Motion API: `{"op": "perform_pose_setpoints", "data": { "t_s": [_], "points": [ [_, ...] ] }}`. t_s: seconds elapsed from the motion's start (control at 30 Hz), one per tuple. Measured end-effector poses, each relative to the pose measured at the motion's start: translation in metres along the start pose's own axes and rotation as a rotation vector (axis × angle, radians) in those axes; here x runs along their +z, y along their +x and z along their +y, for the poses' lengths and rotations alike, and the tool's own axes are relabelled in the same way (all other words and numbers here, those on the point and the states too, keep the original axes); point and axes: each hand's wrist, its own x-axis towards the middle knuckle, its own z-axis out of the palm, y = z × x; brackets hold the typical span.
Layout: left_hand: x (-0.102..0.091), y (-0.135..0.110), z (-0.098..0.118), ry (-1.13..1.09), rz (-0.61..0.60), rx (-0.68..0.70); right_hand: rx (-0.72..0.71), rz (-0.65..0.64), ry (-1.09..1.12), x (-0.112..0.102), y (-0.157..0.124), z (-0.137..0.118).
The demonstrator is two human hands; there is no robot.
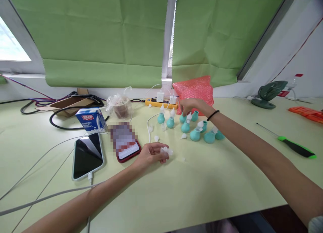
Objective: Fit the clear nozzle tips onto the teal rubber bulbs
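Note:
My left hand [153,153] is just above the table, fingers closed round a small clear plastic nozzle piece [166,151]. Farther back, my right hand [189,105] reaches down with its fingers at the neck of a teal squeeze bulb [182,118], partly hiding it. Around it stand several nasal aspirators, teal bulbs with clear tips, such as the one in front [195,134] and the one at the left [160,115]. A bare open-necked bulb [195,115] stands beside my right hand. Small translucent pieces lie about, among them a white tip [183,136] and a clear collar [164,126].
A red bubble-wrap bag [199,88] and a yellow power strip [151,102] are at the back. To the left lie two phones [88,156], cables and a milk carton [91,120]. At the right are a screwdriver [295,147] and a green fan [271,93].

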Motion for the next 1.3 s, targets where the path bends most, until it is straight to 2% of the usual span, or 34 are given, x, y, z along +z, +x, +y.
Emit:
{"op": "perform_pose_setpoints", "data": {
  "t_s": [0.1,0.17,0.2,0.23,0.3,0.4,0.57,0.67,0.77,0.9,1.07,1.3],
  "points": [
    [0.001,0.001,0.0,-0.009,0.016,-0.012,-0.001,0.046,-0.078,-0.017,-0.017,-0.001],
    [0.001,0.001,0.0,-0.031,0.022,-0.007,-0.036,0.15,-0.1,-0.027,-0.038,-0.006],
    [0.001,0.001,-0.001,-0.047,0.025,-0.002,-0.065,0.195,-0.096,-0.03,-0.051,-0.01],
    [0.002,0.001,-0.001,-0.066,0.031,0.004,-0.189,0.267,-0.046,-0.03,-0.065,-0.014],
    [0.002,0.0,-0.001,-0.107,0.061,0.02,-0.365,0.29,0.096,-0.022,-0.093,-0.023],
    [0.004,-0.003,0.0,-0.135,0.14,0.057,-0.459,0.251,0.204,0.015,-0.118,-0.033],
    [0.006,-0.006,0.0,-0.121,0.171,0.079,-0.439,0.138,0.513,0.093,-0.116,-0.031],
    [0.006,-0.006,0.002,-0.119,0.165,0.069,-0.448,0.183,0.644,0.119,-0.114,-0.029],
    [0.007,-0.007,0.006,-0.103,0.16,0.081,-0.48,0.265,0.675,0.125,-0.118,-0.031],
    [0.01,-0.009,0.01,-0.052,0.131,0.093,-0.515,0.364,0.699,0.12,-0.126,-0.035],
    [0.012,-0.01,0.009,-0.034,0.117,0.077,-0.561,0.528,0.566,0.116,-0.129,-0.037],
    [0.016,-0.01,0.008,0.052,0.065,0.051,-0.592,0.507,0.452,0.124,-0.135,-0.035]
  ]
}}
